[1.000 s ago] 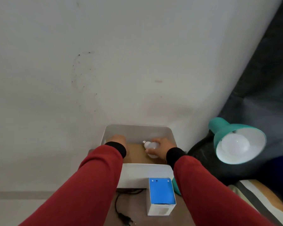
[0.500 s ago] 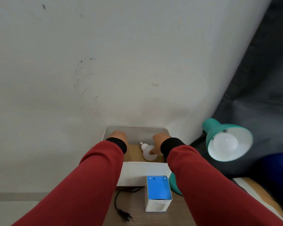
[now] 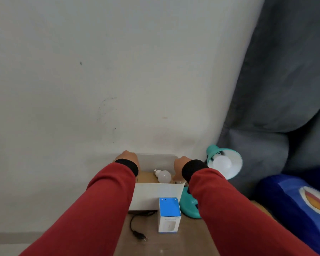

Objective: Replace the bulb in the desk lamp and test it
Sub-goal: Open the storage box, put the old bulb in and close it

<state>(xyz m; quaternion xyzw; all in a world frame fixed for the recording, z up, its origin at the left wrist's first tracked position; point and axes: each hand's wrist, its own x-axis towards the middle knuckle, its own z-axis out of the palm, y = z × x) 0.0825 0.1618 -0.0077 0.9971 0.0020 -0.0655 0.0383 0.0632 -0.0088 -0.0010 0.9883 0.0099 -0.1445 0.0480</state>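
Observation:
A white bulb [image 3: 163,176] lies loose inside the open white box [image 3: 155,196], its screw cap pointing to the back left. My left hand [image 3: 128,157] grips the box's back left rim. My right hand [image 3: 179,166] is on the box's right wall with its fingers curled down over it, apart from the bulb. The teal desk lamp [image 3: 210,151] stands to the right of the box, its shade facing me with a white bulb [image 3: 222,162] in the socket. Its teal base [image 3: 189,206] shows beside my right sleeve.
A blue and white bulb carton [image 3: 168,214] stands upright in front of the white box on the brown tabletop [image 3: 151,242]. The lamp's black cord and plug [image 3: 139,235] lie unplugged left of it. The wall is right behind, and grey and blue fabric [image 3: 294,196] lies to the right.
My right hand let go of the bulb, which now lies in the box, and moved right to the box's wall. My left hand shifted back to the rim.

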